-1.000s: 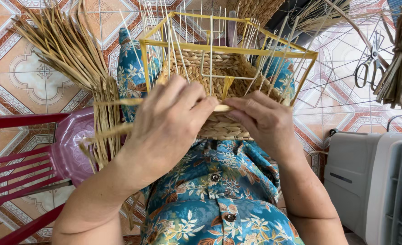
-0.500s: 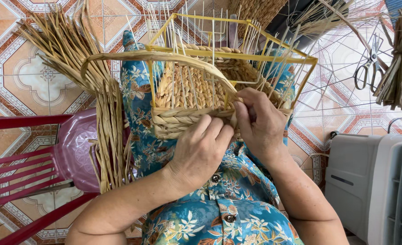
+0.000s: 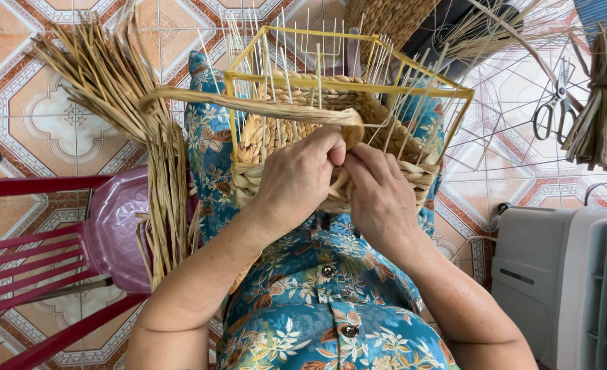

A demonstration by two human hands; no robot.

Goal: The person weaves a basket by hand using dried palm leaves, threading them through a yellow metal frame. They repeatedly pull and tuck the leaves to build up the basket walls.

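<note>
Two hands meet at the near rim of a half-woven basket resting on the person's lap, held close so the yellow wire frame stays steady; the left hand pinches a straw strand looping leftward; the right hand, fingers curled shut, presses the weave, wrists bent inward; loose straw drapes over a red chair for reach.

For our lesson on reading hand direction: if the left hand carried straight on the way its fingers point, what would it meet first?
Probably the right hand: the left hand points toward it, fingertips almost touching, over the woven basket.
</note>
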